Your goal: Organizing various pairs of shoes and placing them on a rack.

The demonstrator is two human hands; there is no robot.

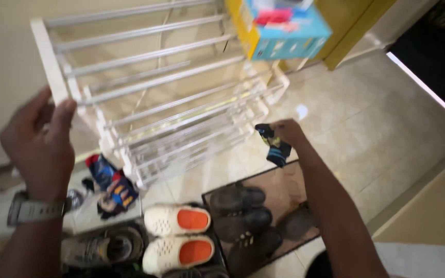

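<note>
While the right hand point(288, 131) pinches a small dark sock point(275, 145) with blue and yellow markings, the sock hangs below the fingers, just in front of the lower rails of a white shoe rack point(145, 82) and above the near edge of a brown mat point(276, 198). The fingers are closed on the sock's top edge. The left hand point(39, 141), with a grey wristwatch point(34, 210) on its wrist, is raised beside the rack's left upright, its fingers loosely curled and the thumb close to the white frame; whether it actually grips the frame cannot be told. On the floor below the rack lie more dark socks with blue and orange patches point(110, 186). Nearer stand a pair of cream clogs with orange insoles point(178, 237), dark clogs point(243, 213) on the mat, and grey trainers point(101, 247). A blue and yellow box point(279, 31) sits at the rack's top right.
</note>
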